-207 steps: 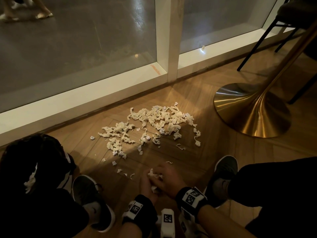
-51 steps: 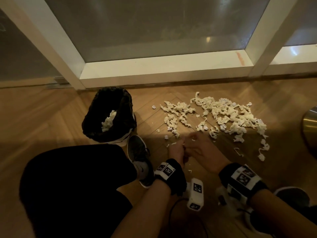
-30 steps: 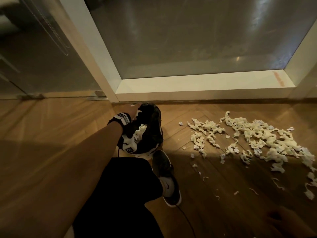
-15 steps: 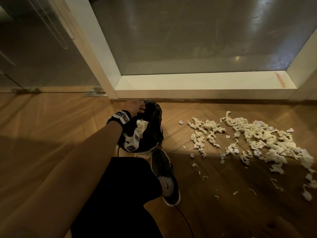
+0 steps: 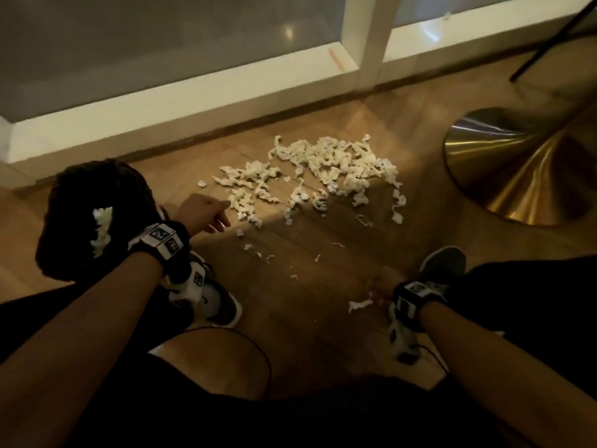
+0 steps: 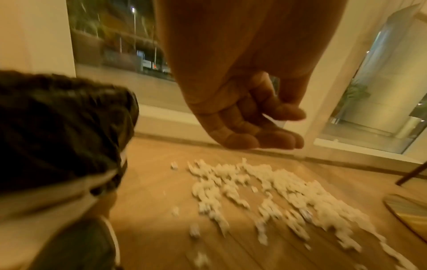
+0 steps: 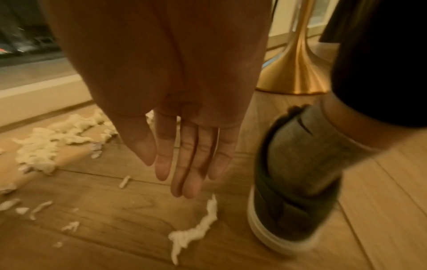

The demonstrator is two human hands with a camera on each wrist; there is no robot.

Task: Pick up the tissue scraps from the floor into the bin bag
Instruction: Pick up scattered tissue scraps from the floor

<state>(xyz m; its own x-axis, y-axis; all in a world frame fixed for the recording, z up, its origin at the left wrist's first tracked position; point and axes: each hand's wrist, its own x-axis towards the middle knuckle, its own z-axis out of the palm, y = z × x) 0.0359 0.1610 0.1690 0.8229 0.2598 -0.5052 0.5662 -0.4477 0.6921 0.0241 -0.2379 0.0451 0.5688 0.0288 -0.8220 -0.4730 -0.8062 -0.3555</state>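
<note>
Left hand [image 5: 202, 210] hangs above the floor [image 5: 323, 334] between the bin bag [image 5: 80, 195] and the scrap pile [image 5: 310, 176]. Its fingers [image 6: 249, 126] are loosely curled with the thumb apart, and nothing is in them. The fingertips sit just short of the pile's near-left edge, not touching it.

Right hand [image 5: 384, 282] is low by the right shoe [image 5: 442, 263]. Wrist view shows its fingers [image 7: 184, 164] straight and together, pointing down, empty. The tips hover just above a long scrap [image 7: 196, 230] that lies on the floor beside the shoe; contact cannot be told.

Bin bag, black, stands at the left by the left shoe [image 5: 213, 302], mouth open, with white tissue [image 5: 101, 227] inside. Most scraps lie in a loose heap on the wood floor near the window frame [image 5: 193, 105], well ahead of both hands. Small bits [image 5: 258, 250] are scattered between the heap and the person's feet. A gold table base [image 5: 523, 163] stands to the right of the pile, apart from it. Left wrist view is motion-blurred.
</note>
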